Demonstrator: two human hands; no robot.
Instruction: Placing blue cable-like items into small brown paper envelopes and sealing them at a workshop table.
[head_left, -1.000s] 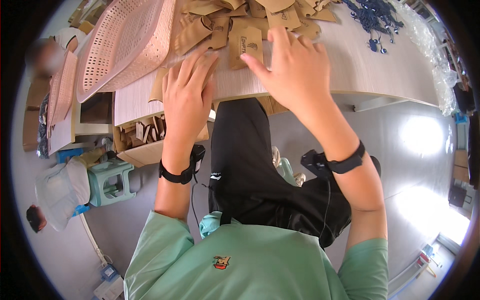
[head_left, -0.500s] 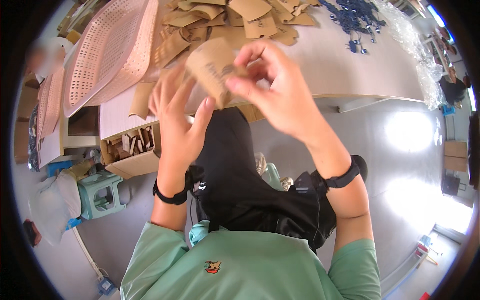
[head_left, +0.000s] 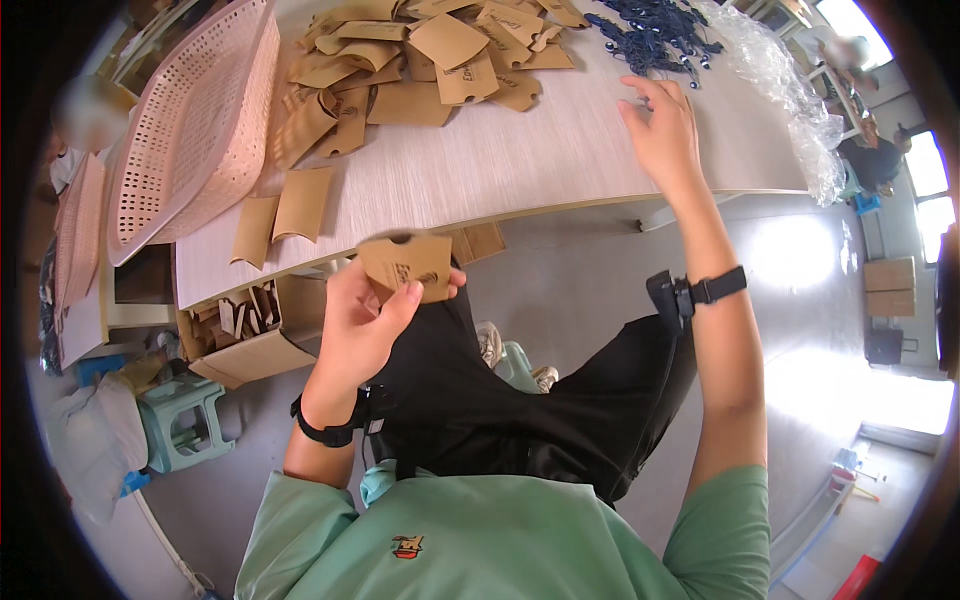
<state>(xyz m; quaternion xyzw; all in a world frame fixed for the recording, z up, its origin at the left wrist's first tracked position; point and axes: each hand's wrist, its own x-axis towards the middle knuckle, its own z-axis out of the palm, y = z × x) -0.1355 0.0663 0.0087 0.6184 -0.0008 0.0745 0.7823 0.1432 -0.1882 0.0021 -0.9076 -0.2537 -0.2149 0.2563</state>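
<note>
My left hand (head_left: 350, 335) is closed on a brown kraft-paper pillow box (head_left: 418, 262), held above my lap just off the table's front edge. Dark print and a notched end show on the box. My right hand (head_left: 668, 138) reaches over the table with its fingers apart and nothing visible in them. Just beyond its fingertips lies a tangled heap of dark blue cords (head_left: 645, 40) with small shiny beads. A pile of similar pillow boxes (head_left: 410, 103) covers the far middle of the table. Two more pillow boxes (head_left: 303, 203) lie near the front left edge.
A pink perforated plastic basket (head_left: 190, 165) stands at the table's left. Clear plastic wrap (head_left: 800, 120) runs along the right side. Under the table edge sits a carton (head_left: 262, 345) of brown pieces, beside a green stool (head_left: 185, 420). Other people are in the background.
My right hand has let go of the pillow box and moved right, toward the blue cords. My left hand has drawn the box down and nearer to me.
</note>
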